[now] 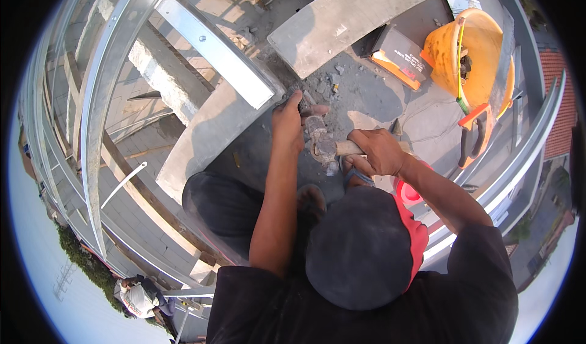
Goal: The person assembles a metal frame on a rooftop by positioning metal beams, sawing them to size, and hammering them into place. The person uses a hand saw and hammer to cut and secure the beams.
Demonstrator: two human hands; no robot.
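My right hand (379, 151) is closed round the wooden handle of a hammer (322, 141). The worn, dusty steel head points left, close to my left hand (288, 121). That hand has its fingers curled at the end of a grey concrete slab (204, 133). What it grips is dark and mostly hidden, so I cannot make out its kind. Broken grey rubble (332, 82) and dust lie just beyond my fingers, in the gap between this slab and another concrete slab (342, 24).
A shiny metal channel (213, 45) rests over the left slab, with metal framing (101, 100) further left. To the right are an orange bucket (467, 57), a box (400, 57), an orange-handled saw (476, 136) and a red round object (409, 191). Another person (141, 298) is far lower left.
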